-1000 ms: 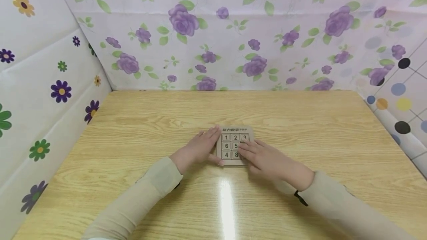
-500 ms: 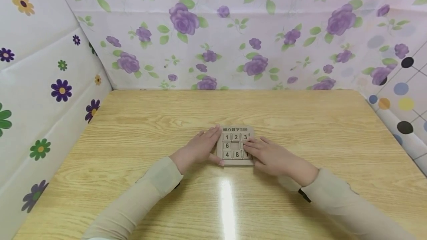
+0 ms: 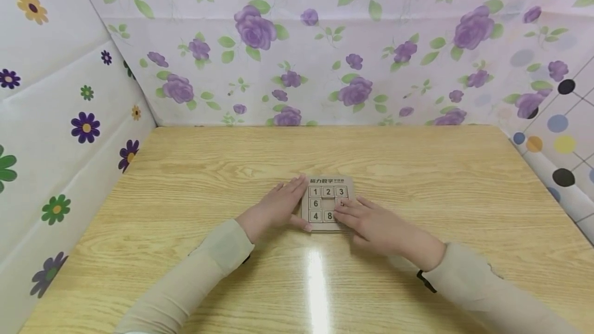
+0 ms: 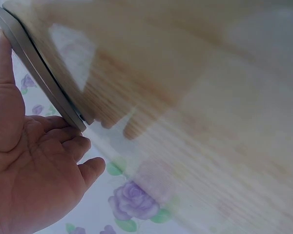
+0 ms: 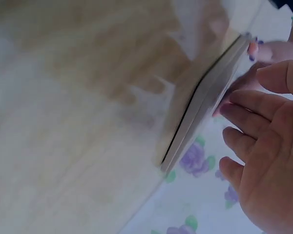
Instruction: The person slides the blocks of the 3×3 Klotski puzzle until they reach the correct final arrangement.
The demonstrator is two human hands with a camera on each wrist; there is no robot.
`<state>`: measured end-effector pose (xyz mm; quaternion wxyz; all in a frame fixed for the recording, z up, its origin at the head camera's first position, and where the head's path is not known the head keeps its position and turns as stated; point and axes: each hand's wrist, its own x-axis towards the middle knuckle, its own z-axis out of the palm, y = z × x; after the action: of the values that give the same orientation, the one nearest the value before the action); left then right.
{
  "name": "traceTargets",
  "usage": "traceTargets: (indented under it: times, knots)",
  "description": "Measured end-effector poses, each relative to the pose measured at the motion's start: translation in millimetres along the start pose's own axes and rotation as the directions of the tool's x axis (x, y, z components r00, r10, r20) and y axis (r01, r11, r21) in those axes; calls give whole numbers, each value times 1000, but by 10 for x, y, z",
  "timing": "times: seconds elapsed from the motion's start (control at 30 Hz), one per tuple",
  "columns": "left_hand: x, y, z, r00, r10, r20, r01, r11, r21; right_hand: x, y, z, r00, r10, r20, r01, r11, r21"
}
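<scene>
A number slide puzzle [image 3: 329, 226] lies flat at the middle of the table, with Chinese print along its far edge. Tiles 1, 2 and 3 fill the far row. In the middle row are 6, a blank gap [image 3: 328, 203] and 5, partly covered. My left hand [image 3: 277, 206] holds the frame by its left side, thumb at the near corner, fingers at the far one. Fingers of my right hand [image 3: 378, 224] rest on the near right tiles, hiding the one beside 8 [image 3: 329, 216]. The right wrist view shows its fingers, slightly bent, over the puzzle [image 5: 205, 105].
The wood-grain table [image 3: 223, 164] stretches around the puzzle on all sides. Behind it hangs a purple-flowered cloth [image 3: 287, 35]. Patterned sheets bound the left and right. A streak of light glares on the near tabletop.
The 5 tile has slid right from the centre, leaving the gap there. My right hand has since shifted slightly left and nearer, onto the bottom right tile. The left hand stays put.
</scene>
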<state>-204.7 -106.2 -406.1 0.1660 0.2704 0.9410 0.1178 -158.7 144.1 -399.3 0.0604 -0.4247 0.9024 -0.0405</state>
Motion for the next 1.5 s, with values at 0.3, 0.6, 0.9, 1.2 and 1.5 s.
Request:
traceTargets:
  times: [0.3,0.6,0.9,1.2,1.5]
  knots:
    - [-10,10,-12,1000,-3,1,3,1000,-14,25,-77,3,999,-31,-22,31,999,-27]
    - [-4,1,-9,1000,-9,10,9,1000,-6,88,-140,-18,1000,20,7,-20,999,-46]
    - [9,-9,6,1000,-2,9,2,1000,0,27,-109,-16,997,77,26,-77,997,-1]
    - [16,-14,0,1000,2,16,-2,1000,14,31,-121,17,1000,18,22,-17,1000,-19]
    - [29,-25,15,1000,5,15,-6,1000,15,124,-144,60,999,51,20,-50,999,-15]
